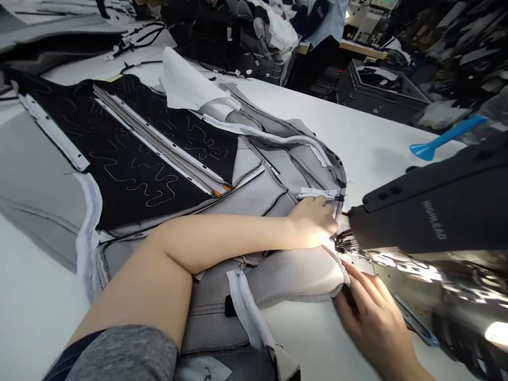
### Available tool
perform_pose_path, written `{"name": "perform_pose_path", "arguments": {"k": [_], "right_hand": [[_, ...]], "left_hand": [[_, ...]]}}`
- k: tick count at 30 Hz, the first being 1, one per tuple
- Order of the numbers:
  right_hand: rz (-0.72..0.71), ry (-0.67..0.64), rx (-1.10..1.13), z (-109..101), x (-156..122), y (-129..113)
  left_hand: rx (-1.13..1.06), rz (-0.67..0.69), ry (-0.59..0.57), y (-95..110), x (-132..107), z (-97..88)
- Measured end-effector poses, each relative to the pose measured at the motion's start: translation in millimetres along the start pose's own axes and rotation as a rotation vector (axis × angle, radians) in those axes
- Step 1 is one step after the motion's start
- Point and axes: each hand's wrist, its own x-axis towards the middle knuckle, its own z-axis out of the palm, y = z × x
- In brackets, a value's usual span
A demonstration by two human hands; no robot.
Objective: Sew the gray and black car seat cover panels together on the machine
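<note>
A large grey and black fabric cover [166,159] with white quilting lines lies spread over the white table [373,137]. My left hand [313,219] reaches across it, fingers closed on a white strip [317,193] at the seam edge, right by the needle area [346,241] of a black sewing machine [432,211]. My right hand [371,309] lies below the machine head, fingers pressed flat on the lower grey mesh edge [301,275] of the fabric near the bright, lit machine bed.
A blue plastic tool [444,138] lies on the table at the far right. A dark crate [377,87] and piles of fabric and black straps crowd the back. White cloth [186,82] is folded up behind the cover.
</note>
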Motion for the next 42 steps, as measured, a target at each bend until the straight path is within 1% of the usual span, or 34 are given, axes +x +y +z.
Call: {"name": "perform_pose_path", "arguments": {"k": [2,8,14,18,20,24,27,34,37,39,40,41,42], "right_hand": [[0.003,-0.003,-0.001,0.6,-1.3,0.4],[0.013,0.014,-0.014,1.8,-2.7,-0.1],[-0.004,0.007,0.010,1.5,-1.3,-1.2],[0.012,0.010,0.004,0.0,-1.8,-2.1],[0.030,0.012,0.006,-0.3,-2.1,-1.9],[0.058,0.019,0.010,0.2,-2.9,-0.7],[0.084,0.018,0.016,1.9,-3.9,-1.2],[0.162,0.032,0.036,8.5,-2.9,-1.4],[0.119,0.074,0.108,6.7,-1.6,8.6],[0.068,0.073,0.270,4.3,3.0,23.1],[0.092,0.067,0.365,3.4,8.0,33.0],[0.169,0.051,0.454,2.9,15.2,44.2],[0.290,0.028,0.531,3.0,24.9,55.8]], "left_hand": [[-0.015,-0.008,-0.005,0.2,-0.1,0.2],[-0.051,0.012,-0.075,-1.0,-0.2,-2.1],[-0.066,0.015,-0.082,-2.9,-2.8,-5.0],[-0.055,0.031,-0.089,-4.0,-2.2,-3.9],[-0.037,0.020,-0.081,-3.9,-1.4,-2.1],[0.000,-0.004,-0.022,-2.5,-0.2,2.3],[0.012,-0.012,-0.008,-1.9,0.3,4.1],[0.051,-0.016,0.013,-2.8,0.7,0.9],[0.091,-0.024,0.074,-2.6,-1.5,-1.3],[0.111,-0.008,0.101,-1.4,-5.1,-1.5],[0.117,0.002,0.104,-0.1,-7.8,-1.2],[0.122,0.014,0.099,1.6,-11.0,-0.5],[0.123,0.024,0.093,3.8,-14.8,0.3]]}}
